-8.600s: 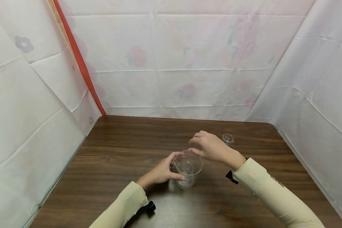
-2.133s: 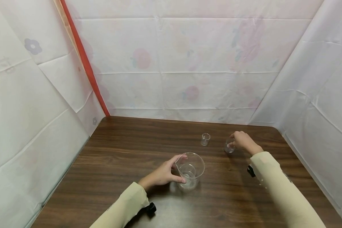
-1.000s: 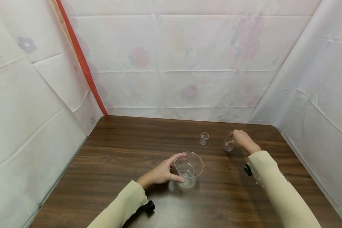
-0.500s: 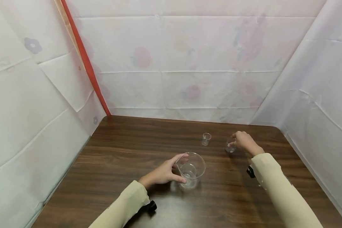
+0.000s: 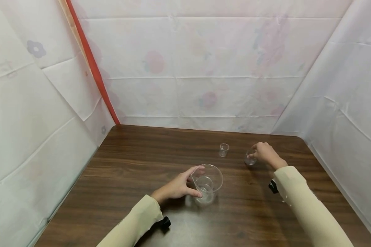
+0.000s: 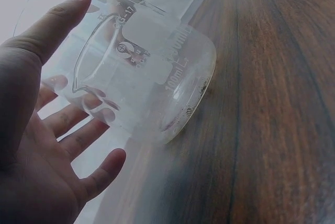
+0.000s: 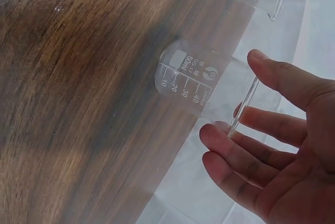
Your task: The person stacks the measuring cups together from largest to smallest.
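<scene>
My left hand [image 5: 177,185] holds a large clear glass beaker [image 5: 211,190] around its side, thumb at the front and fingers behind. It stands upright on the table. A smaller ring shows inside it; I cannot tell whether that is its base or another vessel. White print with a 100 ml mark is on the large beaker [image 6: 157,72] in the left wrist view. Farther back on the right, my right hand [image 5: 264,152] pinches the rim of a 50 ml beaker [image 7: 193,77], whose base is on the table. Nearby, a smaller beaker [image 5: 224,151] stands untouched.
The brown wood-grain table [image 5: 136,164] has pale printed sheets [image 5: 185,68] along its back and sides. A red strip [image 5: 92,65] runs down the back left corner. A black wrist device [image 5: 164,223] sits under the left cuff.
Since the oldest frame, my right hand has moved from over the large beaker to the 50 ml beaker at the back right. The smallest beaker has come into view. Over the last seconds, both hands stay put.
</scene>
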`<state>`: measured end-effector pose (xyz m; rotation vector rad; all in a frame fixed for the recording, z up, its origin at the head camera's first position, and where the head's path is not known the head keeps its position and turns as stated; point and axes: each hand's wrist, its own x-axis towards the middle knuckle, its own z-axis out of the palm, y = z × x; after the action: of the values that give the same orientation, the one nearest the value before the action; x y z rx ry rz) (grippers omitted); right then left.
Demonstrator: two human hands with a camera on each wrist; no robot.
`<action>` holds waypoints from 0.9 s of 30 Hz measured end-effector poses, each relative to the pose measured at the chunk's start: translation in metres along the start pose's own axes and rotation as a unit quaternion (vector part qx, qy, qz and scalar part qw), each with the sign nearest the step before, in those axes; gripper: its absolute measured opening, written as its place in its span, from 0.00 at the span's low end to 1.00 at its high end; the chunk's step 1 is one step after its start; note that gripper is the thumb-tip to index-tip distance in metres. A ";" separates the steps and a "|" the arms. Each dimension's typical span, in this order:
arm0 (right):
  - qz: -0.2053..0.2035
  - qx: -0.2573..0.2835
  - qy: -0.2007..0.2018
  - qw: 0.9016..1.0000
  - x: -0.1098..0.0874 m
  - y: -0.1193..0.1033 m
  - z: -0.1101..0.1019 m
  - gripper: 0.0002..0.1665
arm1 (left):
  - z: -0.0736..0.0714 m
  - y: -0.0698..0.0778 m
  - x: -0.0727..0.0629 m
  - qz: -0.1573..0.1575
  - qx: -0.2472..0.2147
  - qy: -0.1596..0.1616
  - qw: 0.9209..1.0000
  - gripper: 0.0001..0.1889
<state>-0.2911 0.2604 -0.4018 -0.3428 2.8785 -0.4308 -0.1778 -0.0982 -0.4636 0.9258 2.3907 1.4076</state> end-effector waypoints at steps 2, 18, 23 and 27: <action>0.000 0.001 0.003 1.000 -0.001 0.000 0.001 0.32 | 0.000 0.000 0.000 -0.002 -0.001 0.001 1.000 0.46; -0.012 0.000 0.022 1.000 -0.008 -0.007 -0.009 0.31 | 0.001 0.000 0.000 -0.005 -0.012 -0.001 1.000 0.46; -0.007 -0.004 0.019 1.000 -0.011 -0.014 -0.014 0.31 | 0.001 -0.002 0.000 -0.003 -0.010 0.000 1.000 0.45; -0.014 -0.012 0.018 1.000 -0.014 -0.020 -0.016 0.31 | 0.001 -0.003 -0.001 0.001 -0.007 0.001 1.000 0.44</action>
<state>-0.2782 0.2497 -0.3780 -0.3839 2.9188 -0.4126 -0.1775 -0.0991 -0.4668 0.9236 2.3795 1.4240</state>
